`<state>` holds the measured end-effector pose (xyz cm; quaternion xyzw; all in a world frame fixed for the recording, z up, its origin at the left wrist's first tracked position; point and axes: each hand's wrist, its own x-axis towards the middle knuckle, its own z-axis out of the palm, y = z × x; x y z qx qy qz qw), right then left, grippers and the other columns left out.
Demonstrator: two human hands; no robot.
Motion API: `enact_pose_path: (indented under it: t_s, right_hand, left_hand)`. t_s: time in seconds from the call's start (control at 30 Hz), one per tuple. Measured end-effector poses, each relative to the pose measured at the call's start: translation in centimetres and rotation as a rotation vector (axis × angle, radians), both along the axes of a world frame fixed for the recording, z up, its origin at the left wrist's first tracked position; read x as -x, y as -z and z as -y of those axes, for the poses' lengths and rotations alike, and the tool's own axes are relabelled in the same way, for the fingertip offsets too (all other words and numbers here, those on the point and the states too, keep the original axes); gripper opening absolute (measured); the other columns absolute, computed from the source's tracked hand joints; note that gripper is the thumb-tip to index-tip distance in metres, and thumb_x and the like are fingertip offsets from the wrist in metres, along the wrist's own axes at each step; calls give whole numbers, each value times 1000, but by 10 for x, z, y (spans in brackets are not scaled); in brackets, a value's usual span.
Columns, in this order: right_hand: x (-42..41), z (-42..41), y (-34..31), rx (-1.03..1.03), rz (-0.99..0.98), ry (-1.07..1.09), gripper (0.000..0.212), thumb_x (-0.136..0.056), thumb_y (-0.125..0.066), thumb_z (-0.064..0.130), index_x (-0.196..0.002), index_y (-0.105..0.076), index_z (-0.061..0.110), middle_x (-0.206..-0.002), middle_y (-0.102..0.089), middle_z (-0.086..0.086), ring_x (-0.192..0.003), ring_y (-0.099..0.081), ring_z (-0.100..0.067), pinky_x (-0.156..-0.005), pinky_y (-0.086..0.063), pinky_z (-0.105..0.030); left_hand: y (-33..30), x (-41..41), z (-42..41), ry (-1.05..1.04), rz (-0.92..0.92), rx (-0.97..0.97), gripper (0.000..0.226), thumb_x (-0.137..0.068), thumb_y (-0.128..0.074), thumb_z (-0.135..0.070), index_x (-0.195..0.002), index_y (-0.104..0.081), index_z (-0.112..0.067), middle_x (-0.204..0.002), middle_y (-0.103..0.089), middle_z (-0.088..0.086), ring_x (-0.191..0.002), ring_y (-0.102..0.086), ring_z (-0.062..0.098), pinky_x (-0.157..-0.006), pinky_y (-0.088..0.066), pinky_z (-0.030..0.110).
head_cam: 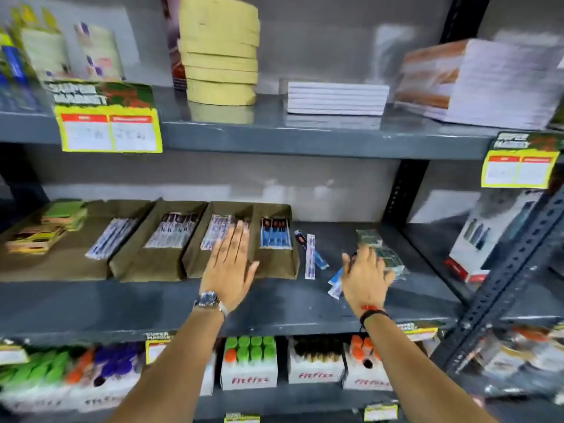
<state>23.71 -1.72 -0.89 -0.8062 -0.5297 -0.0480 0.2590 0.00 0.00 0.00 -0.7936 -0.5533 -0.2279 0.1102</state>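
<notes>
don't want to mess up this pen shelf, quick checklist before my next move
1. Free left hand: ok, it lies open and flat over a pen box.
2. Grip of right hand: cannot tell, it is blurred over the green packets.
3. All packs boxed: not ok, loose pen packs lie on the bare shelf right of the boxes.
4. Room in the end box: ok, its front half is bare.
</notes>
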Motion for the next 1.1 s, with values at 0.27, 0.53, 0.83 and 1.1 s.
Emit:
enact_pose_path:
  t_s: [0.27,0.53,0.83,1.1]
  right_hand:
    - [-2,-41,57,368,-228,249,69,-87,-51,44,-134,-26,-1,-131,-52,-17,-123,-45,-34,-103,-30,-43]
    - [1,-44,69,203,-274,244,28,-88,-51,17,-111,-40,5,-102,-66,-19,-104,-56,-35,-91,-30,-41]
    - [2,-45,15,-238,-589,27,13,-89,-55,5,-99,-62,5,-79,-60,-11,-67,-53,-28,-65,-40,-21]
    - [26,-62,-26,35,-656,-534,32,-88,-58,9,-69,-59,36,-73,-63,4,-67,-47,-9,-65,-38,-16]
  left_hand:
    - [83,13,-49,40,-36,322,70,-91,4,-47,-133,-25,1,-147,-21,14,-137,-3,19,-108,4,26]
    - [118,16,-68,-49,44,445,63,-92,-21,-46,-139,-2,-8,-153,0,9,-139,2,19,-113,6,33]
    - [113,23,-66,52,249,417,64,-93,-32,-39,-139,-1,-8,-151,5,8,-136,9,15,-111,6,31]
    - [28,25,-83,147,1258,525,12,-87,-51,-23,-88,-61,-16,-69,-72,-12,-69,-63,-8,-69,-38,1]
